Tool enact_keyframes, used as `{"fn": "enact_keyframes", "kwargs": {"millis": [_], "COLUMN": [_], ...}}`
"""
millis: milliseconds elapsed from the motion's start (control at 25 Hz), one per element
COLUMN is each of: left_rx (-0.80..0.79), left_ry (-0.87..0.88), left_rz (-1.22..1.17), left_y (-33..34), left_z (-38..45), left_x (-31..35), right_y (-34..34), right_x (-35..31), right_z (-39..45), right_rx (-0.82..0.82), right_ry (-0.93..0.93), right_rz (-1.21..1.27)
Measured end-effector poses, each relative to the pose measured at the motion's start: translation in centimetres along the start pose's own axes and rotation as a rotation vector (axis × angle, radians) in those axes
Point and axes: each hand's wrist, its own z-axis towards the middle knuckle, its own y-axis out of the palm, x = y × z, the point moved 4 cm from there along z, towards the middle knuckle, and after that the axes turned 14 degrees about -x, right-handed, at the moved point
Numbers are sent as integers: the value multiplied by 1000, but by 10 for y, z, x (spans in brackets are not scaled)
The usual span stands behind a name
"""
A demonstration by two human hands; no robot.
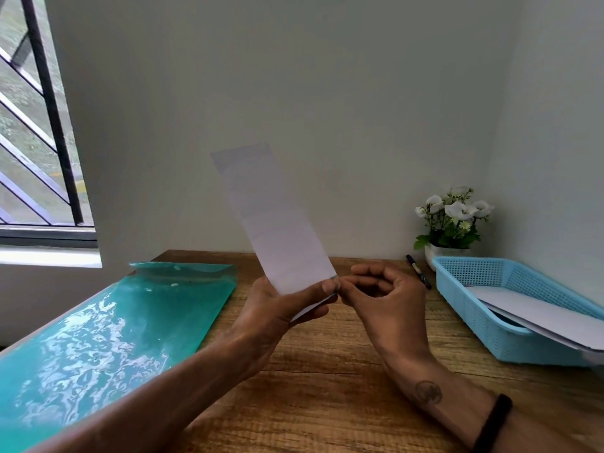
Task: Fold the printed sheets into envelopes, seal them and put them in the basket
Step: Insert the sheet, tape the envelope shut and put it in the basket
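A long white folded sheet (277,223) stands upright above the wooden table, leaning to the left at its top. My left hand (277,315) grips its lower end, thumb across the front. My right hand (382,295) is just to the right, its curled fingertips pinching the sheet's lower right corner next to my left thumb. The blue plastic basket (474,308) stands at the right of the table with white paper (539,315) lying in it and sticking out over its near rim.
A shiny teal plastic folder (114,328) covers the table's left side. A dark pen (420,273) lies beside the basket. A white pot of white flowers (451,220) stands in the back right corner. A barred window (36,125) is at the left.
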Motion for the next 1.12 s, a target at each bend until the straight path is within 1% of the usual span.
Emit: {"fn": "enact_keyframes", "kwargs": {"millis": [240, 680, 1000, 1120], "left_rx": [91, 143, 144, 147], "left_ry": [53, 49, 43, 25], "left_rz": [136, 102, 151, 177], "left_y": [-1, -8, -11, -13], "left_z": [0, 1, 2, 2], "left_x": [0, -4, -4, -5], "right_y": [2, 4, 3, 5], "right_x": [0, 0, -1, 5], "right_z": [-1, 0, 0, 3], "right_rx": [-24, -24, -23, -115], "right_ry": [-5, -10, -24, 88], "right_rz": [11, 22, -17, 154]}}
